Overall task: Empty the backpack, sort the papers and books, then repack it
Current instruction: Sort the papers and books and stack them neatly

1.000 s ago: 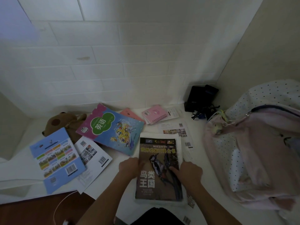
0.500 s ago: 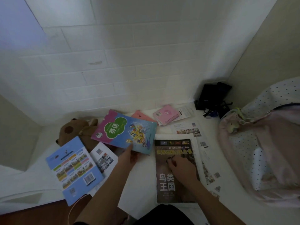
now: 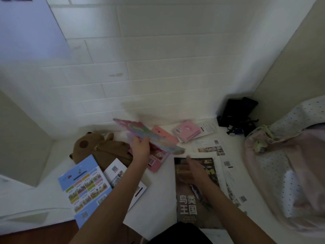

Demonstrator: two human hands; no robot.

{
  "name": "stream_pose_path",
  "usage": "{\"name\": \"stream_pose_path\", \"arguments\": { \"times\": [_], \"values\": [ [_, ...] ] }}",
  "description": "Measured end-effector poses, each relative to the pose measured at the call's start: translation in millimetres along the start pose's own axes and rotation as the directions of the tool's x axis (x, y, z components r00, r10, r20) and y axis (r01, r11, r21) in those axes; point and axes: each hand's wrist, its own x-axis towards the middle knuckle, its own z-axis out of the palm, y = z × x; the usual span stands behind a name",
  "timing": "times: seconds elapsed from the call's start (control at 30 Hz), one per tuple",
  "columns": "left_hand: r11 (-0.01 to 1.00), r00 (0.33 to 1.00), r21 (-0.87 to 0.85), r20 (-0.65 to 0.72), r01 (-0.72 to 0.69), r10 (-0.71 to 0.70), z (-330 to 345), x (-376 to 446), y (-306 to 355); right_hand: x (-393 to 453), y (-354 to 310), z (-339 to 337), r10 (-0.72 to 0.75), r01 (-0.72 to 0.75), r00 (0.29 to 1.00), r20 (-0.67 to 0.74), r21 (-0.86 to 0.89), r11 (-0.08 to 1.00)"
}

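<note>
The books and papers lay spread over the white tabletop (image 3: 158, 196), which suggested the sorting step was under way with the backpack (image 3: 288, 166) already emptied. The backpack slumped at the right edge of the tabletop, its mouth gaping, probably left that way for repacking.

The left hand (image 3: 140, 148) held a colourful book (image 3: 149, 136) lifted clear of the tabletop near the back edge, the grip clamped on its lower edge with the thumb on top. The book was tilted and blurred, so it was likely being carried toward a pile. Under it lay a pink book (image 3: 158, 160), partly covered.

The right hand (image 3: 195, 171) hovered over the top of a dark bird book (image 3: 193, 205) at the front middle of the tabletop. Its fingers looked loosely spread, holding nothing, though blur made that hard to be sure of. It may have been ready to receive the lifted book onto this stack. Loose printed sheets (image 3: 228, 175) stuck out from beneath the bird book on its right side.

A blue book (image 3: 84, 187) lay at the front left corner, overlapping a white booklet (image 3: 121, 176). A brown plush toy (image 3: 102, 148) sat behind them. A small pink notebook (image 3: 186, 131) lay near the back edge.
</note>
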Motion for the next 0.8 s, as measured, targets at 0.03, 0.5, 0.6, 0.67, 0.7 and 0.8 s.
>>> {"name": "stream_pose_path", "arguments": {
  "times": [0.03, 0.5, 0.6, 0.67, 0.7, 0.8],
  "values": [
    [0.997, 1.000, -0.081, 0.023, 0.014, -0.012, -1.0, -3.9, 9.5, -1.2, -8.4, 0.4, 0.101, -0.115, 0.992, 0.074, 0.218, 0.969],
    [0.930, 0.803, 0.339, 0.589, -0.144, -0.091, -0.4, -50.4, -5.6, -33.3, -35.8, -60.1, -0.286, 0.270, 0.947, 0.146, 0.118, 0.956],
    [0.958, 0.792, 0.244, 0.610, -0.152, -0.030, 17.5, -62.2, -11.7, -36.7, -32.1, -78.6, -0.413, 0.395, 0.898, 0.151, 0.134, 0.909],
    [0.963, 0.807, 0.221, 0.590, -0.156, -0.005, 25.6, -65.0, -18.0, -42.5, -36.9, -87.9, -0.440, 0.436, 0.879, 0.182, 0.061, 0.898],
    [0.959, 0.814, 0.232, 0.581, -0.162, -0.003, 28.8, -66.1, -22.3, -45.0, -37.9, -92.0, -0.432, 0.438, 0.884, 0.177, 0.010, 0.899],
    [0.953, 0.820, 0.269, 0.571, -0.139, -0.042, 33.8, -68.2, -40.9, -47.2, -28.8, -102.9, -0.384, 0.405, 0.911, 0.152, -0.150, 0.902]
  ]
}}
